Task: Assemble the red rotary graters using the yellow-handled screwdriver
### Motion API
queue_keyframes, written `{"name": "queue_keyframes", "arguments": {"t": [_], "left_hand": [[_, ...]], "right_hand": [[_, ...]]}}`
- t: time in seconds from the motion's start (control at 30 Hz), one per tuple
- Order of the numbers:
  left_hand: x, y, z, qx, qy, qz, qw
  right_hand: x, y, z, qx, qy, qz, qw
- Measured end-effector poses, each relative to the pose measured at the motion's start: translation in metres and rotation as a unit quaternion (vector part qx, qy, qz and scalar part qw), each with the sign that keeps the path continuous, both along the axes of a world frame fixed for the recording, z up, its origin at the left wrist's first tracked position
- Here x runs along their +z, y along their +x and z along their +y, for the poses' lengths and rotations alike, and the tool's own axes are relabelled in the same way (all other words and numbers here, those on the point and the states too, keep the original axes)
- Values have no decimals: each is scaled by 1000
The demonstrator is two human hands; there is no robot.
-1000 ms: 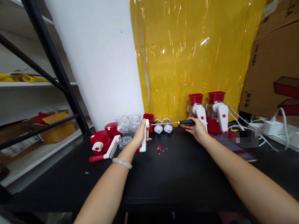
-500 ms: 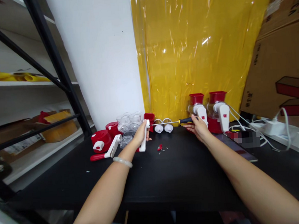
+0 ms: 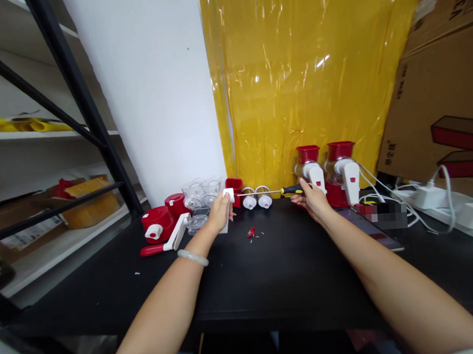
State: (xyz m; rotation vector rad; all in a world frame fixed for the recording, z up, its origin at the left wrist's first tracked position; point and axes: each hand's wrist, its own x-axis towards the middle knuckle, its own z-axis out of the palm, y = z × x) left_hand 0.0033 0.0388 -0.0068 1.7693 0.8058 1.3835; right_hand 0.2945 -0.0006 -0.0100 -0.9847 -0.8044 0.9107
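Observation:
My left hand (image 3: 218,213) is closed round a white crank handle (image 3: 227,205), held upright on the black table (image 3: 266,271). My right hand (image 3: 312,200) grips a screwdriver (image 3: 279,191) with a black and yellow handle. Its metal shaft lies level and its tip meets the top of the white handle. A small red piece (image 3: 251,232) and a few tiny screws lie on the table between my hands.
Left of my hand lie red and white grinder parts (image 3: 159,230) and clear cups (image 3: 203,192). Two white discs (image 3: 257,200) stand behind the screwdriver. Two assembled red and white grinders (image 3: 332,174) stand at right, beside cables and a power strip (image 3: 454,206). Cardboard boxes (image 3: 443,89) stand far right, shelving (image 3: 51,156) left.
My right hand has slid a little along the screwdriver handle and both hands sit slightly higher. The white handle is turned more behind my left hand.

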Motion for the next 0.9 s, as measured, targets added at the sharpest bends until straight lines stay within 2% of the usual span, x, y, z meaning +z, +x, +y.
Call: {"name": "queue_keyframes", "arguments": {"t": [0.2, 0.33, 0.43, 0.53, 0.7, 0.9], "left_hand": [[-2, -3, 1, -3, 43, -20, 999], [-1, -2, -1, -4, 36, -34, 999], [1, 2, -3, -19, 2, -40, 999], [5, 5, -5, -48, -57, -43, 996], [12, 3, -5, -96, -147, -65, 982], [14, -3, -4, -102, -171, -81, 977]], "right_hand": [[0, 1, 0, -55, 3, -31, 998], [3, 1, 0, -66, 3, -37, 997], [7, 2, 0, -56, -5, 24, 998], [10, 3, -2, -35, 31, 60, 997], [10, 4, -3, -9, 110, 12, 994], [14, 5, -8, 29, 133, -46, 990]]}}
